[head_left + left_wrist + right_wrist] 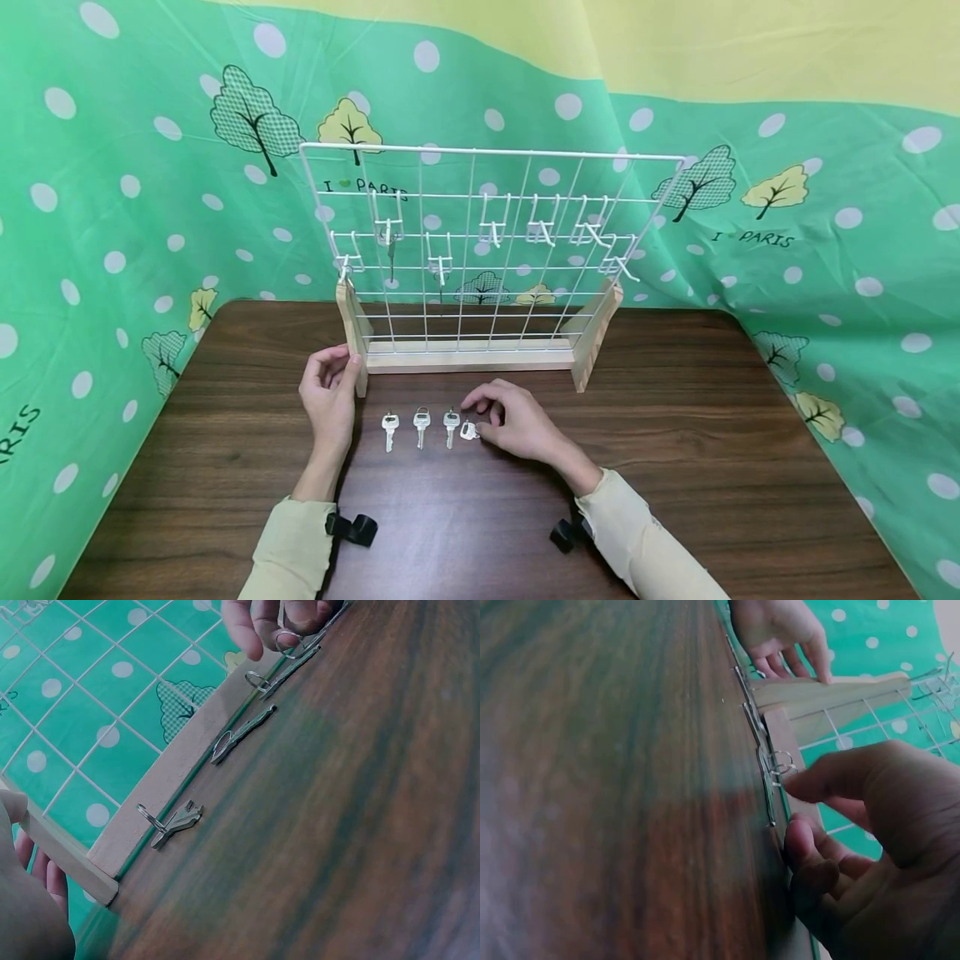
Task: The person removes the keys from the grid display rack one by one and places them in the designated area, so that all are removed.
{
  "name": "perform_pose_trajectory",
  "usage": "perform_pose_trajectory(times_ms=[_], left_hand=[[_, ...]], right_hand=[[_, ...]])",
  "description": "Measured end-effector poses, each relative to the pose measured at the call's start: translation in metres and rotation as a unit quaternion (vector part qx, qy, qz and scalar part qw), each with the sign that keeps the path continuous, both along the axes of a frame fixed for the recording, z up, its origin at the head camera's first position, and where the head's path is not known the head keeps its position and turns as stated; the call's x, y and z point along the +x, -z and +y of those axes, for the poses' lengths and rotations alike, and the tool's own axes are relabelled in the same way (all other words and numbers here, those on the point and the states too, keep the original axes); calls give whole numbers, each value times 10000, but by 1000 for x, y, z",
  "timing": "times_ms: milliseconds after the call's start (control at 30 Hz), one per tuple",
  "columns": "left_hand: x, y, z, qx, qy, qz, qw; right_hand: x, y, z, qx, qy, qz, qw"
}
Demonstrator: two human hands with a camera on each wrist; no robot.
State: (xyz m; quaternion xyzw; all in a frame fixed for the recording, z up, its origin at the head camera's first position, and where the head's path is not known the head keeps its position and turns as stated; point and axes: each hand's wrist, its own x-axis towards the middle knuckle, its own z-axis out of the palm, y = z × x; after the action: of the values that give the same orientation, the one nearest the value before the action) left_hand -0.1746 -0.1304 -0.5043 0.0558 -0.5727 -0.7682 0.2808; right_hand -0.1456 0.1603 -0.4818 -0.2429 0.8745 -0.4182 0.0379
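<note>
A white wire grid rack (472, 268) stands on two wooden side feet. My left hand (330, 390) grips its left wooden foot (64, 847), thumb on the near side and fingers behind. On the table before the rack lie silver keys in a row: a leftmost key (389, 432), a second key (422, 429), a third key (451, 429) and a rightmost key (469, 431), beside my right hand (517, 421). Its thumb and fingers are bent and apart, close to the rightmost key; whether they touch it I cannot tell. Small rings (783, 763) stand up from keys.
Several white hooks (540, 232) hang on the grid. Keys appear to hang from an upper left hook (388, 233) and a lower middle hook (441, 267). A dark wooden table (712, 467) bears everything, with a green dotted cloth (847, 275) behind and at both sides.
</note>
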Motion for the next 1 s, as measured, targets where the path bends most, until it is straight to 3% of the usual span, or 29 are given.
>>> perform_pose_trajectory(times_ms=[167, 333, 633, 1000], left_hand=[[0, 0, 0, 22, 7, -1, 10000], [0, 1, 0, 72, 13, 16, 10000], [0, 1, 0, 83, -4, 25, 10000], [0, -1, 0, 82, 9, 13, 10000]], right_hand=[[-1, 0, 4, 50, -446, 127, 9989], [-1, 2, 6, 196, -549, 472, 9972], [-1, 0, 4, 567, -218, 452, 9971], [-2, 2, -1, 889, 459, 591, 9932]])
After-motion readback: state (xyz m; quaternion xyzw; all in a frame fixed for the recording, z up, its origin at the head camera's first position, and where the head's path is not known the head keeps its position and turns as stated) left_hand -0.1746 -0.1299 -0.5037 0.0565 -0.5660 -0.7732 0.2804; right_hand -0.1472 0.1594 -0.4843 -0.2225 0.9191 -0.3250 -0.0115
